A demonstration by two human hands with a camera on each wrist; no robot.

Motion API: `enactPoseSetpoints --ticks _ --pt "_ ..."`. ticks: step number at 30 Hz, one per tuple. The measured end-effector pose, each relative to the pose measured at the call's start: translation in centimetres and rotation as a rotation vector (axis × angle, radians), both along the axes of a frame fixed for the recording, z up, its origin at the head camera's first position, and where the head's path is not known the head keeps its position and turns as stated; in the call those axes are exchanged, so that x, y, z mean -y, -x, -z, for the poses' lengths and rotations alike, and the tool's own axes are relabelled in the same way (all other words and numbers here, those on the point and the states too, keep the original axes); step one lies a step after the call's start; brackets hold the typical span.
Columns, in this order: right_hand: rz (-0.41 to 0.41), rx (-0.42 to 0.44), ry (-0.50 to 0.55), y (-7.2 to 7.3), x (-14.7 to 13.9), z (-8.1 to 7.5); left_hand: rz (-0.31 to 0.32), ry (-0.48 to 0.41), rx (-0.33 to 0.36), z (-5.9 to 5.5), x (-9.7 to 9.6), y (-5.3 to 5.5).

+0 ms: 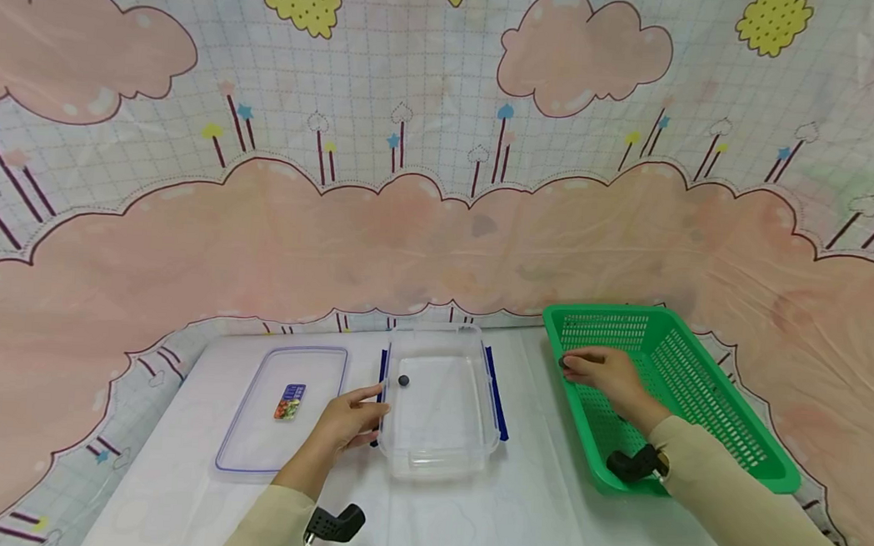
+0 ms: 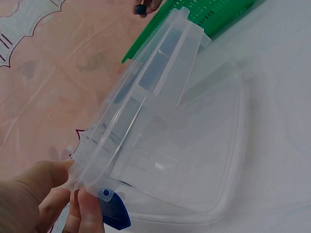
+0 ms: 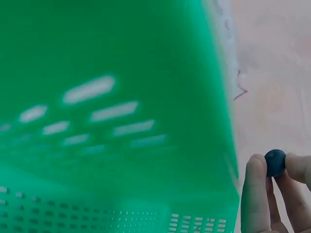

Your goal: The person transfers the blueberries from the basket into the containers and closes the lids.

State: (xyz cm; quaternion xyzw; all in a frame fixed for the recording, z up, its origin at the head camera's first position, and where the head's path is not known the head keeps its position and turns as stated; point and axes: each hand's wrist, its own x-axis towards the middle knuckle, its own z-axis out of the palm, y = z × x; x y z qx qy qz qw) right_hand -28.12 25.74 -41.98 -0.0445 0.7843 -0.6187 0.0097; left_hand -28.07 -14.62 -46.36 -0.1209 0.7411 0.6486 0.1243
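— Background and surface: what was found?

— Printed cloth (image 1: 438,248) with pink clouds hung behind and around the work. Before it stood a table (image 1: 527,521) under a white, slightly creased covering.

— Containers?

— Three pieces were noted. At centre stood a clear box (image 1: 436,465), uncovered, with blue clips (image 1: 497,394) along its left and right sides; a dark loose ball (image 1: 404,380) lay in it, near the left wall. To the left, a lid (image 1: 264,404) rested flat, bearing a coloured label (image 1: 290,402). To the right stood a green basket (image 1: 729,408) with slotted walls; the right sleeve (image 1: 739,500) hid part of it, so its full contents could not be determined.

— And the held ball (image 3: 275,163)?

— Beside the basket's left rim; the right wrist view showed it clear of the basket's side.

— State of the fingers?

— Right hand (image 1: 611,380): thumb and fingertips pinched the held ball, parted only by its width. Left hand (image 1: 349,418): gripped the box's left rim, thumb to one side, fingers to the other.

— Orientation?

— Being round, the held ball showed no long axis and pointed no particular way. The box's long axis ran away from the person; the basket's ran from far left to near right.
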Motion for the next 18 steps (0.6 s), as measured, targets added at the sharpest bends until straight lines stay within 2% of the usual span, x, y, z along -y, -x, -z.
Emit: enactPoseSetpoints --ticks 5,13,18 --pt "0.008 0.02 -0.009 -0.3 0.8 -0.6 -0.007 -0.005 0.001 0.0 -0.2 -0.3" --pt "-0.015 0.063 -0.146 -0.6 1.4 -1.1 -0.017 -0.006 0.002 0.1 -0.2 -0.6" --pt "-0.036 0.073 -0.136 -0.7 2.2 -1.1 -0.02 -0.01 0.001 0.1 -0.3 -0.9"
